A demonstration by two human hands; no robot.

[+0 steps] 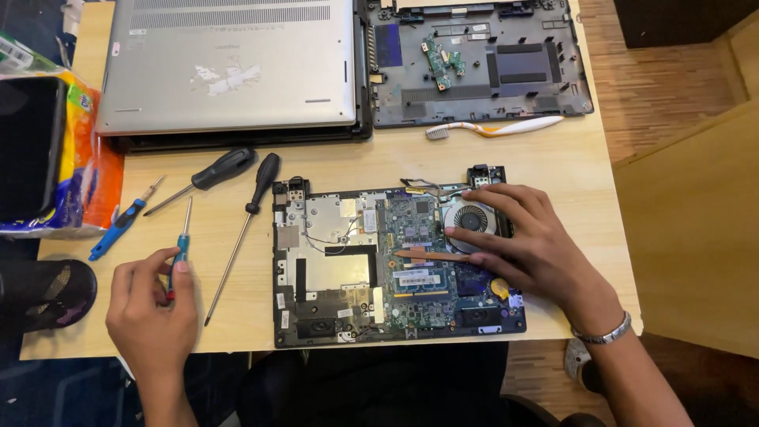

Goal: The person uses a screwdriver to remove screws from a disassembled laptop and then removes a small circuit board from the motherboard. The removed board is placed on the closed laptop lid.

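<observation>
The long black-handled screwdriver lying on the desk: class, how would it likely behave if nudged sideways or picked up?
The long screwdriver looks rigid, with a thin straight metal shaft. Its rounded handle suggests it may roll on the smooth wooden desk. Lifted mid-shaft, it would probably tip toward the bulkier handle.

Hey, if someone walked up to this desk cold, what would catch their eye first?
Probably the opened laptop base at the table's near edge, its circuit board and round cooling fan bare, with the right hand spread over the fan side. To its left, the left hand holds a small teal-handled screwdriver, beside two black-handled screwdrivers. At the far edge lie a closed silver laptop and a white-and-orange toothbrush.
</observation>
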